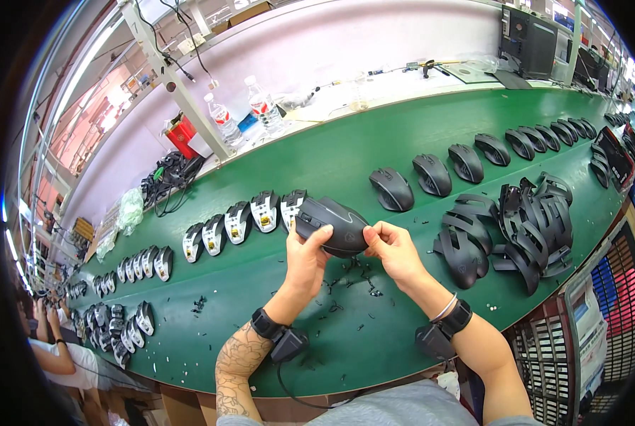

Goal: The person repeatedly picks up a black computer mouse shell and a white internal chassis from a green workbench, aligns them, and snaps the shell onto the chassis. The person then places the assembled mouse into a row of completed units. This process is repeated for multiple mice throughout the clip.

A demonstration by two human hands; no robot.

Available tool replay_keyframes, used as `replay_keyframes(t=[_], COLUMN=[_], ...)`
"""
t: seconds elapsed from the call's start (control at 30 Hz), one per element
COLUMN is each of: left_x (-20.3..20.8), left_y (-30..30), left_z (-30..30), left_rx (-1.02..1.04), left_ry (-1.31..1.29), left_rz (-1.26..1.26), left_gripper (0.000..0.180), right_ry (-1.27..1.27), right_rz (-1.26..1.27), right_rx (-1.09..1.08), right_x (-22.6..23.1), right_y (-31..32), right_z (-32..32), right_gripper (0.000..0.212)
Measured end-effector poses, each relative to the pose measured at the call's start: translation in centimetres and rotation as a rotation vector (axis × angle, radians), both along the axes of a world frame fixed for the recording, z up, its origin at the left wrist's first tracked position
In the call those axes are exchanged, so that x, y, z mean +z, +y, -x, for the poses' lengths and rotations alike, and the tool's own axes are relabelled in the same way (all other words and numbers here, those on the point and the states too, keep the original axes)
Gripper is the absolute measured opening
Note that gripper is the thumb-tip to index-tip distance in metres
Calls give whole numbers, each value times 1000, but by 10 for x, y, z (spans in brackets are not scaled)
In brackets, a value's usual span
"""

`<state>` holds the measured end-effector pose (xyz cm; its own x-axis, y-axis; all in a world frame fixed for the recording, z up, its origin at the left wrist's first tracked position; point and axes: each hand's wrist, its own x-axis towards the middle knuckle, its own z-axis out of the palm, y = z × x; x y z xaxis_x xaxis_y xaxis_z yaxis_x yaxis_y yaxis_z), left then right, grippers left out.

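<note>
So, closest in, there's a grey shirt (374,410) at the bottom edge, then two forearms with boxy black gadgets (289,346) strapped at the wrists. Off to the right, a dark plastic crate (543,366) sits below the edge of the green bench (403,348).

Past the wrists, both hands have hold of one black mouse (342,228), up over the middle of the bench and tilted a bit. The left hand (305,264) has its thumb pressed on the near side at the left end; most of its other fingers are hidden, so can't tell how they're set. The right hand (400,257) is pinching the right end, thumb and index finger close together.

Small black bits (360,284) are scattered below the mouse. To the right there's a loose heap of black shells (548,220), all overlapping.

Left of the hands runs a slanting row of open mice (237,223), pale insides showing, and further along on the right, a row of covered black mice (431,175). Way behind: two clear bottles (263,108) on a white ledge (317,106), then a black computer tower (529,42) up right.
</note>
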<state>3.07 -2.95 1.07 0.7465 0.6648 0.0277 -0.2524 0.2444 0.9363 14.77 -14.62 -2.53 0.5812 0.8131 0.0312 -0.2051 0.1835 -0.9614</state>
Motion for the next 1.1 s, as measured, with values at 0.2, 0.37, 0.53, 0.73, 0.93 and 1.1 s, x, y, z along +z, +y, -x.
replay_keyframes(t=[0.2, 0.37, 0.53, 0.73, 0.93, 1.1], left_x=[-4, -8, -2, 2, -8, -16], left_y=[22, 21, 24, 5, 5, 12], left_z=[0, 0, 3, 0, -5, -17], left_rx=[113, 104, -31, -244, -244, -269], left_ry=[53, 95, 209, 429, 337, 325], left_rz=[390, 392, 313, 2, -146, -134], left_gripper=[44, 43, 54, 60, 33, 33], right_ry=[-336, -788, -456, -222, -313, -591], right_rz=[-25, 13, 92, 265, 238, 402], right_rx=[-128, -196, -151, -222, -324, -357], right_x=[10, 14, 25, 21, 21, 24], right_y=[-2, -4, -8, -5, -7, -10], right_z=[12, 13, 12, 1, 1, -6], right_gripper=[47, 76, 62, 54, 58, 64])
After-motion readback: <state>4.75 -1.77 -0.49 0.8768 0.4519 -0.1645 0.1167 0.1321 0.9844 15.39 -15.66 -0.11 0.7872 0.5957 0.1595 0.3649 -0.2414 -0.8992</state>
